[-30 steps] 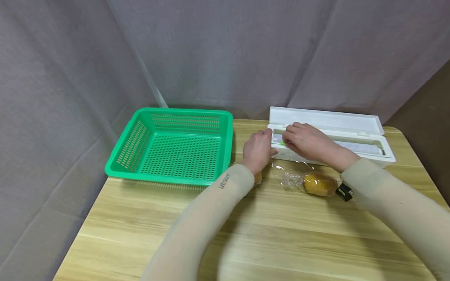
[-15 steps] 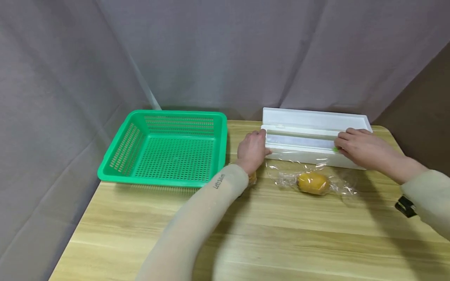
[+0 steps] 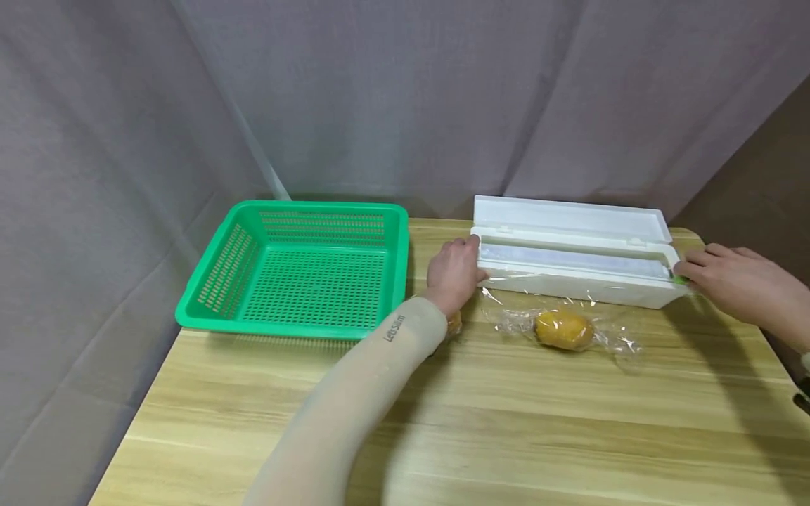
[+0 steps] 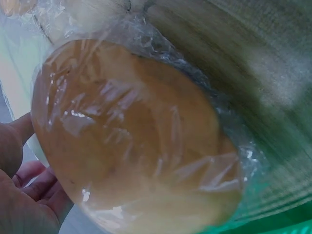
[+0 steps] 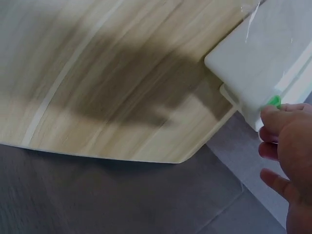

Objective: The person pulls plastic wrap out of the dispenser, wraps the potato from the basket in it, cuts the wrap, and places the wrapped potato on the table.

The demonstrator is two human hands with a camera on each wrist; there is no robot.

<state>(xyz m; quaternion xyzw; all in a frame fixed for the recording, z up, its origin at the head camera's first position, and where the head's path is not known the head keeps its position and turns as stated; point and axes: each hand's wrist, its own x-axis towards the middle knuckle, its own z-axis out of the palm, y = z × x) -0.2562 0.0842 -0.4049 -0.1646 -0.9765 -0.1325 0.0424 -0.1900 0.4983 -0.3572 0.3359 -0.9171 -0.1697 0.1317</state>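
A long white cling film dispenser (image 3: 572, 284) stands at the back right with its lid (image 3: 569, 219) raised and a film roll (image 3: 569, 260) inside. My left hand (image 3: 452, 274) grips its left end. At the right end, my right hand (image 3: 740, 284) pinches the small green slide cutter (image 5: 274, 101) between thumb and finger. Clear film hangs over the box's front edge. Just in front lies a yellow mango-like fruit (image 3: 564, 329) wrapped in film. Another wrapped fruit (image 4: 136, 141) fills the left wrist view; in the head view my left forearm mostly hides it.
A green plastic basket (image 3: 291, 330) with slotted walls stands left of my left hand. The wooden table (image 3: 506, 436) ends just past the dispenser's right end, its corner showing in the right wrist view. A grey curtain (image 3: 392, 105) hangs behind.
My right hand has slid the green cutter along the dispenser from its left end to its right end. My left hand keeps its grip on the left end.
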